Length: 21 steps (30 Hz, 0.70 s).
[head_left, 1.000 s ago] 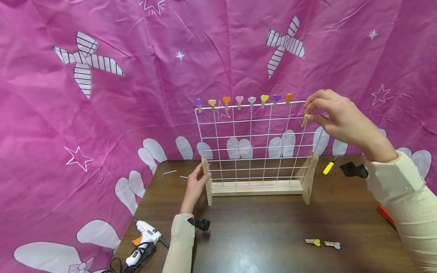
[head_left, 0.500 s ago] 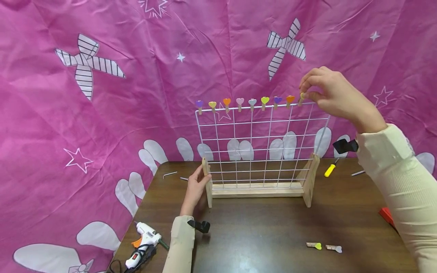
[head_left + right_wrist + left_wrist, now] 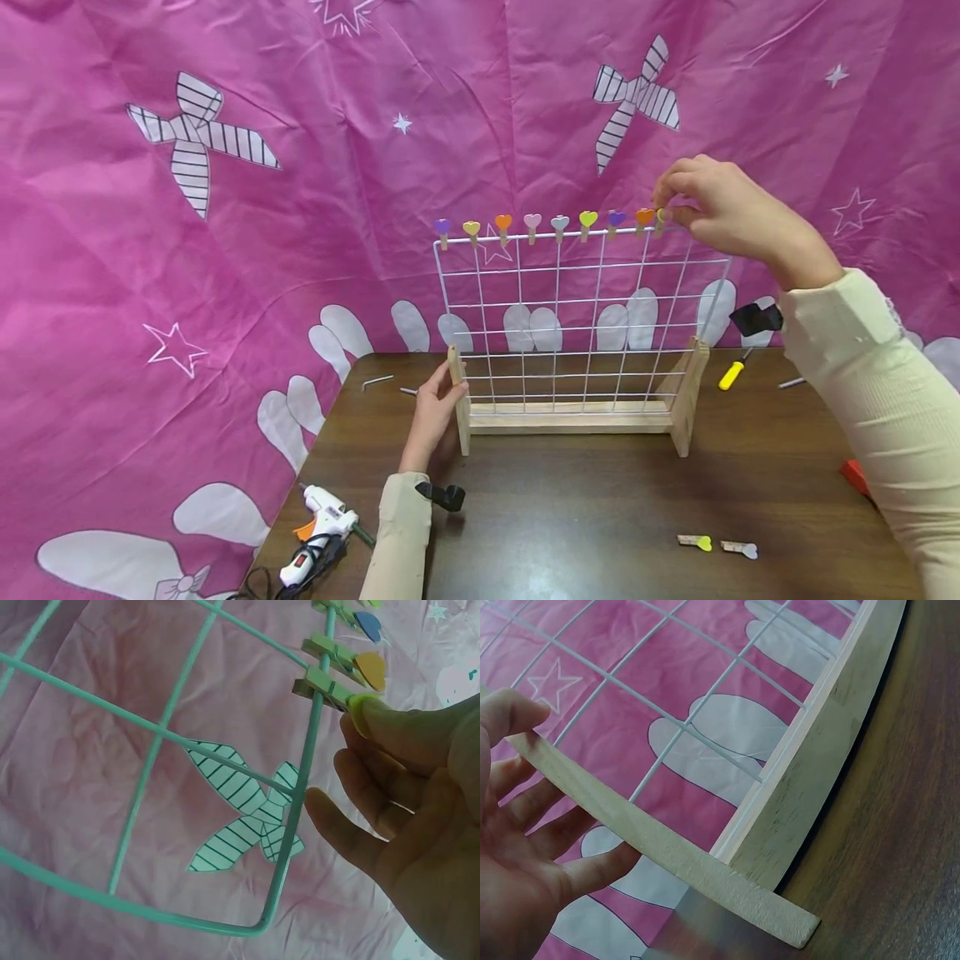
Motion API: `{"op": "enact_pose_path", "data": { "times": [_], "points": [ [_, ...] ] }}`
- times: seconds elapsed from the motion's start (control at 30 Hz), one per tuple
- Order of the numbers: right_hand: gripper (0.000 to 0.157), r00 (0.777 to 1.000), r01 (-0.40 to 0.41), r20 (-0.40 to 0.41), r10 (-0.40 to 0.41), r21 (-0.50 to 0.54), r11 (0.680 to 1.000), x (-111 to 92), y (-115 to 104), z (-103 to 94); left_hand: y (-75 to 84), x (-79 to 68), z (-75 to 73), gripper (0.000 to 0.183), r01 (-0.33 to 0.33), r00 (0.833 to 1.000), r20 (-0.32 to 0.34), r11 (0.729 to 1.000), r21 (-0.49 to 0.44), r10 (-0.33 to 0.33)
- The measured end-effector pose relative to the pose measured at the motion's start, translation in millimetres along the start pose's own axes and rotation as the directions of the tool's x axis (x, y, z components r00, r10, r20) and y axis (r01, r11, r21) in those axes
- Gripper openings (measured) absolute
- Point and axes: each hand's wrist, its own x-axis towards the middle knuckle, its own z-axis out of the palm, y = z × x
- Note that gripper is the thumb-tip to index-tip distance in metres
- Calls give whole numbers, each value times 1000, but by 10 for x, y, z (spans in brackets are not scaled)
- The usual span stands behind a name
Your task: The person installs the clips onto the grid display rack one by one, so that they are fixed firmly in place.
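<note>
A white wire grid panel (image 3: 558,267) stands upright in a wooden stand (image 3: 570,425). Small clothespins with coloured hearts, such as an orange one (image 3: 503,223), line its top wire. My right hand (image 3: 731,212) is at the right part of that wire, thumb and finger pinching a yellow-heart clothespin (image 3: 324,686). In the right wrist view its wooden jaws sit over the wire, close beside the orange-heart clothespin (image 3: 369,671). My left hand (image 3: 433,408) grips the stand's left wooden side piece (image 3: 630,817), its thumb on the near side.
Two clothespins, one yellow-green (image 3: 696,542) and one white (image 3: 740,549), lie on the brown table (image 3: 570,517). A hot glue gun (image 3: 324,512) is at the left edge. Behind the grid lie a yellow screwdriver (image 3: 731,375) and a hex key (image 3: 377,382). A pink curtain (image 3: 337,275) hangs behind.
My right hand has risen with the yellow-heart clothespin from in front of the grid to its top wire, then slid slightly left beside the orange one. The left hand keeps its grip.
</note>
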Motion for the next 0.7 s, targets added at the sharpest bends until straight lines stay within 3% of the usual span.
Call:
{"op": "enact_pose_path", "data": {
  "times": [0.3, 0.43, 0.7],
  "points": [
    [14, 994, -107, 35, 107, 5, 994, -64, -39, -29, -9, 5, 21, 49, 22, 1000, -7, 1000, -6, -22],
    [23, 997, -72, 41, 71, 9, 997, -146, -43, -41, -13, -3, 27, 50, 13, 1000, -5, 1000, -19, -13],
    [33, 997, 22, -80, -21, 13, 1000, -455, -79, -13, 10, 4, 23, 50, 34, 999, -9, 999, -4, -34]
  ]
}}
